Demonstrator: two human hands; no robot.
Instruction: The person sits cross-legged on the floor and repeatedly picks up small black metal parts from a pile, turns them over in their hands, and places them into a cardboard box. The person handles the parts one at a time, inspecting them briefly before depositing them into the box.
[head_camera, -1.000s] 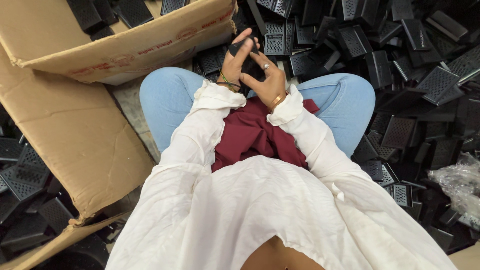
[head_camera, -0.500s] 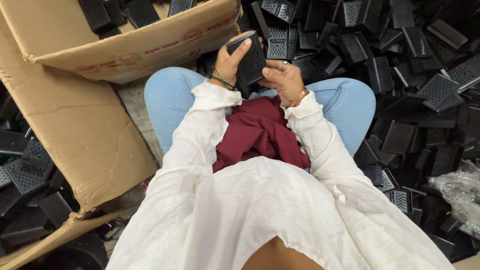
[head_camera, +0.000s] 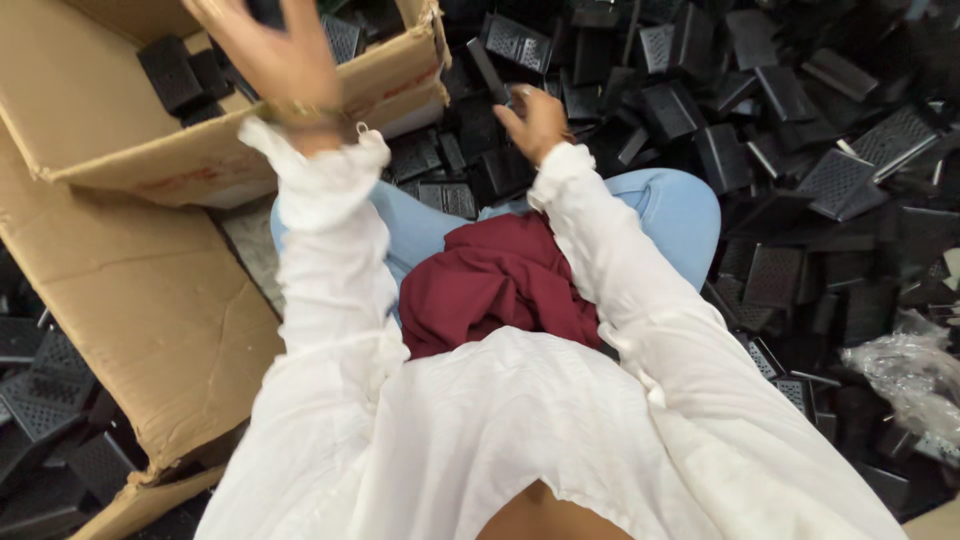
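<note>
My left hand (head_camera: 272, 62) is raised over the open cardboard box (head_camera: 200, 150) at the top left. It is blurred and cut by the frame edge, with a black plastic part (head_camera: 266, 8) showing between its fingers. My right hand (head_camera: 535, 120) reaches forward past my knee into the heap of black grid-patterned plastic parts (head_camera: 760, 150). Its fingers are bent and rest on the pieces there, holding nothing that I can see. I sit cross-legged in white sleeves and blue jeans, with a dark red cloth (head_camera: 495, 285) in my lap.
Several black parts (head_camera: 180, 75) lie inside the box. A flattened sheet of cardboard (head_camera: 130, 310) lies at my left, with more black parts (head_camera: 40, 400) beyond it. A crumpled clear plastic bag (head_camera: 905, 375) sits at the right edge.
My hands have come apart. The left hand swung up and left over the box with the black part, and the right hand moved forward into the heap.
</note>
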